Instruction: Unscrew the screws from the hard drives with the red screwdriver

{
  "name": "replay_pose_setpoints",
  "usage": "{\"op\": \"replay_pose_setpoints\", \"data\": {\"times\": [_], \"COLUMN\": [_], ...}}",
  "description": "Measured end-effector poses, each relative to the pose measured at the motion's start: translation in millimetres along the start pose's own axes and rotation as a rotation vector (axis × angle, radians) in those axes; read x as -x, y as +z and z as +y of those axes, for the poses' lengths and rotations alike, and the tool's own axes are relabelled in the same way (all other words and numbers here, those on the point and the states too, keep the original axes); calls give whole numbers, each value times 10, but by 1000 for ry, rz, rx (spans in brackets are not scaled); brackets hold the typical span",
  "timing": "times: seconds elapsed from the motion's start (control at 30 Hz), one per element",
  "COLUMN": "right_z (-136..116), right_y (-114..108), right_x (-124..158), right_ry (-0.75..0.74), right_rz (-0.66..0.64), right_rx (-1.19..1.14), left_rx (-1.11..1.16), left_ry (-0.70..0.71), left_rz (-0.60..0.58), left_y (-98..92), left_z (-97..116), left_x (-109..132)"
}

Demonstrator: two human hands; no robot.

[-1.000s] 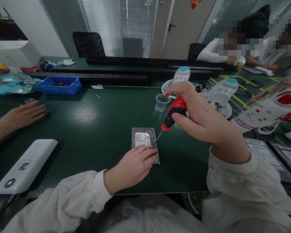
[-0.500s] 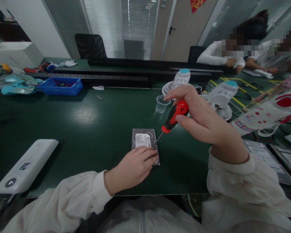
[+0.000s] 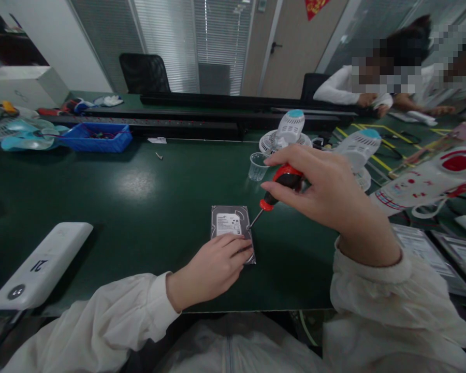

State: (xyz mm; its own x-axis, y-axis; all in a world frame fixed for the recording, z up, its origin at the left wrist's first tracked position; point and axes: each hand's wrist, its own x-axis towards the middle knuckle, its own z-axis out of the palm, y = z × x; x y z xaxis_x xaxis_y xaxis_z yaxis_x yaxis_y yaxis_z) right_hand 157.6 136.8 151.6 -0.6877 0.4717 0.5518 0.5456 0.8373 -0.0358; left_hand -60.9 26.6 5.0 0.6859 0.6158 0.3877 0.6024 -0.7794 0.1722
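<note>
A hard drive (image 3: pixel 228 223) with a white label lies flat on the green table (image 3: pixel 159 207). My left hand (image 3: pixel 217 261) is laid over its near half and grips it, fingertips at the right edge; the thumb is hidden. A red and black screwdriver (image 3: pixel 282 181) leans up to the right, its tip touching the drive's right edge. Thumb and fingers of my right hand (image 3: pixel 322 186) are around its handle. The screw under the tip is too small to make out. Just beyond stands a clear plastic cup (image 3: pixel 257 168).
White fan parts (image 3: pixel 290 127) stand at the back right, near a white bottle (image 3: pixel 423 178). More drives (image 3: pixel 423 251) lie at right. A white power bank (image 3: pixel 42 264) rests at left, with a blue tray (image 3: pixel 97 139) behind. Two people sit across at far right.
My right hand's grip has turned round the screwdriver handle, the thumb moving left and the fingers shifting. The tip stays at the same spot; the left hand and drive have not moved.
</note>
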Motion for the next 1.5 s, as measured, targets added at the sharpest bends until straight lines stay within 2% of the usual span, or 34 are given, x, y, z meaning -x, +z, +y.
{"op": "replay_pose_setpoints", "data": {"times": [0.1,0.23,0.33,0.53,0.77,0.97,1.17,1.23,1.4,1.5], "right_z": [23,23,-4,-65,-24,5,-12,-4,-7,-38], "right_y": [95,138,101,8,11,-43,-34,-12,-34,-81], "right_x": [-12,13,19,6,12,-16,3,0,-8,6], "right_ry": [-45,-48,-56,-135,-5,-87,82,68,-90,-32], "right_rz": [74,135,86,6,-1,-50,-27,-28,-60,-79], "right_rx": [-24,126,128,-109,61,-212,-2,-24,-228,-136], "left_rx": [-8,-6,-9,-9,11,19,21,17,4,11], "left_ry": [3,5,1,-3,-2,-2,-9,-2,-6,-13], "left_rz": [3,12,4,-4,14,7,0,9,6,-6], "left_y": [2,4,6,6,6,8,12,8,0,2], "left_z": [0,-2,-3,-8,-6,-10,-11,-7,-5,-9], "left_x": [0,2,4,2,-6,7,7,5,2,4]}}
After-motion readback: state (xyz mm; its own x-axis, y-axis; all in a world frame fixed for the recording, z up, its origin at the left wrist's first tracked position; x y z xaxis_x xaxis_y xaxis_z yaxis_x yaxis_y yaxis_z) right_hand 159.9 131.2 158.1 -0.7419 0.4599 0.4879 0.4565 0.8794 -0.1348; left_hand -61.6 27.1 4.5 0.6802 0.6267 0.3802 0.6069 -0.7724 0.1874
